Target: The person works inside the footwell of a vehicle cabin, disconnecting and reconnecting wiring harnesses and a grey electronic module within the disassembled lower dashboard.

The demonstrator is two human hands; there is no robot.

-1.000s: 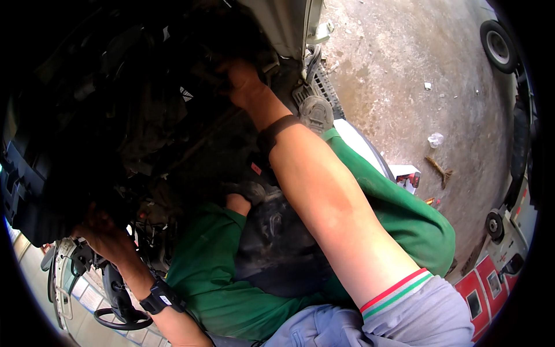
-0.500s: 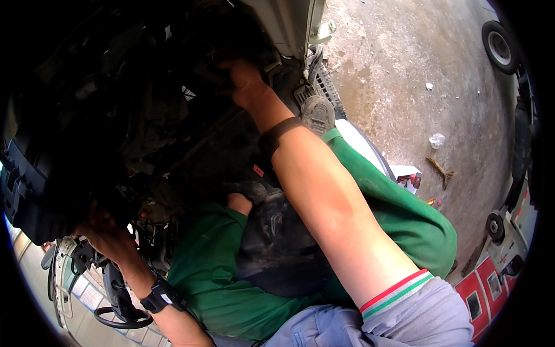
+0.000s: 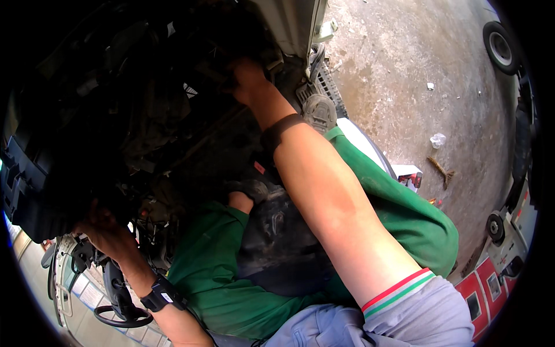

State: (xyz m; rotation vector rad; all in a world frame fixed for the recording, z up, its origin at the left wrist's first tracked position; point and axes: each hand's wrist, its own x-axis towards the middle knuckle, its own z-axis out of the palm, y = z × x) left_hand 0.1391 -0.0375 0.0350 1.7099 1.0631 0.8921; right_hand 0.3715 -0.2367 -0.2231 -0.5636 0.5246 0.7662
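Note:
My left hand [image 3: 108, 236] is at the lower edge of a large black plastic dashboard panel [image 3: 37, 199]. Its fingers curl against the panel, partly lost in shadow. My right arm reaches forward into the dark, stripped front of a vehicle cabin, where my right hand [image 3: 250, 82] is among dark parts near the door opening. Shadow hides those fingertips and whatever they touch. Exposed wiring and brackets [image 3: 155, 222] lie just right of my left hand.
A steering wheel [image 3: 122, 319] stands at the lower left. Between my green-trousered legs is a dark, dirty seat or cover [image 3: 280, 243]. Beyond the door edge [image 3: 315, 29], the concrete floor [image 3: 393, 69] holds litter, a small brush-like item [image 3: 442, 172] and a white box [image 3: 409, 176].
My right hand has shifted slightly, its fingers now deeper in shadow. My left hand stays at the panel's edge.

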